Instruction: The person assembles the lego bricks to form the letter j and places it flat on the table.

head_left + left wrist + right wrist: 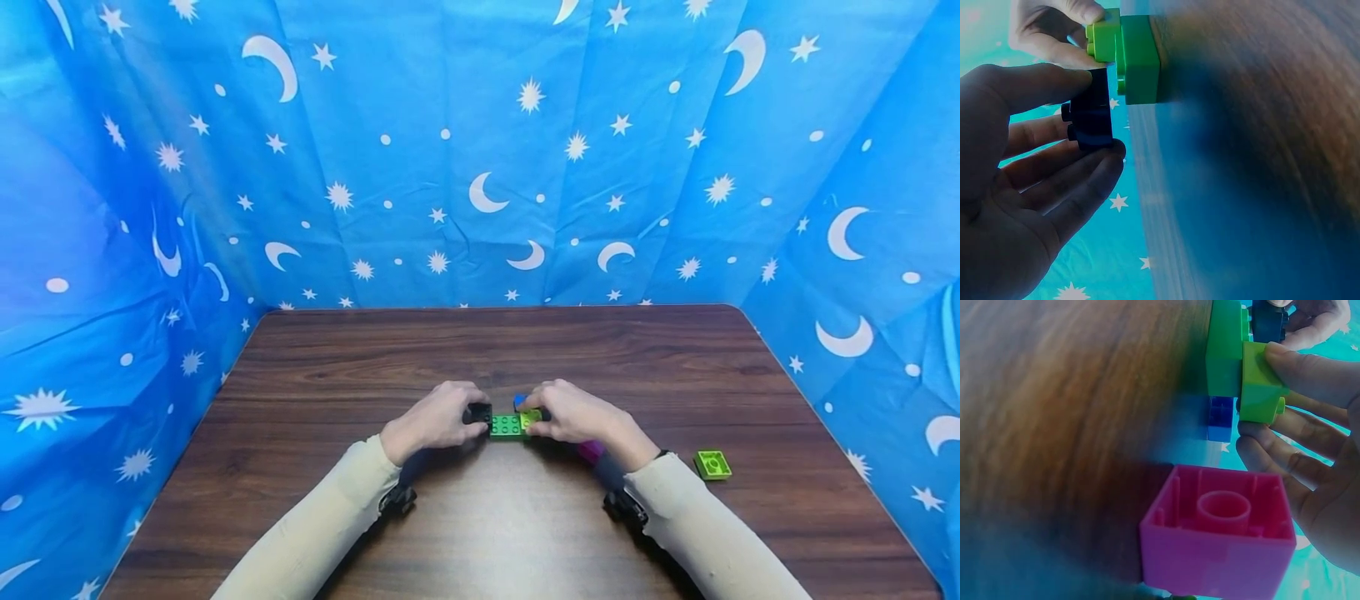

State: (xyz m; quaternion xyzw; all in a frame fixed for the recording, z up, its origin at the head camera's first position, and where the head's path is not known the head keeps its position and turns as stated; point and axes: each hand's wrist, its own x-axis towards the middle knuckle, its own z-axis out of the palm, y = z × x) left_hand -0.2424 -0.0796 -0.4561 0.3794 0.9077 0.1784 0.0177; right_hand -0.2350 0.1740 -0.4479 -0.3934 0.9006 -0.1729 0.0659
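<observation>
A long green brick [506,427] lies studs-up on the table between the hands. My left hand [438,417] pinches a black brick [1092,112] between thumb and fingers, just above the green brick's left end. At the right end, my right hand [579,414] pinches a lime brick [1261,381] by its sides. The lime brick sits on or just over the green one's studs; whether it is pressed fully down I cannot tell. Close behind them is a blue brick [1220,419], partly hidden by the right hand in the head view.
A pink brick [1219,562] lies near my right wrist, its hollow side showing in the right wrist view. Farther right, a second lime brick [712,465] rests hollow side up. The wooden table [337,358] meets a blue star-and-moon curtain [420,167] at the back and sides.
</observation>
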